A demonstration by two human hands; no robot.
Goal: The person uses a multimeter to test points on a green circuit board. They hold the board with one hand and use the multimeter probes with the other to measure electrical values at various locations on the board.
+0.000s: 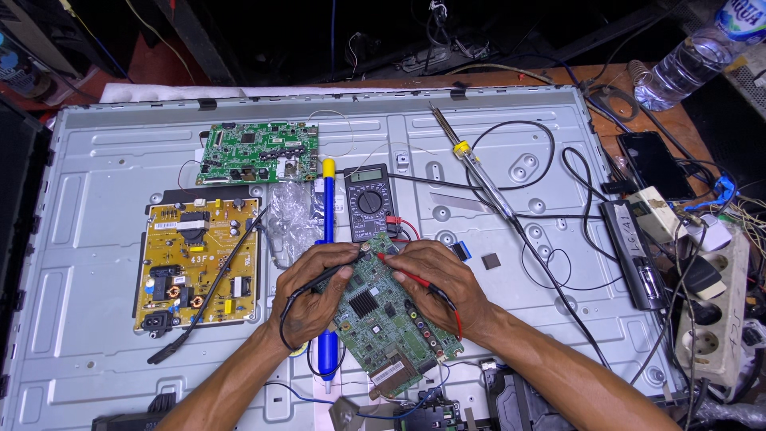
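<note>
I see a grey metal panel (479,136) covering the cluttered wooden desk (678,128). My left hand (315,291) grasps the black probe (331,275), my right hand (443,279) the red probe (403,270). Between them the green circuit board (383,319) lies slanted, long axis running upper-left to lower-right.

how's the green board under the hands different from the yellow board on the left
The green board lies tilted under the left hand and right hand, which press a black and a red probe to it; the yellow board sits square on the grey metal panel, untouched. The green board carries small, dense parts and a black heatsink; the yellow board carries bigger, chunkier parts. Both are bare circuit boards, face up.
</note>
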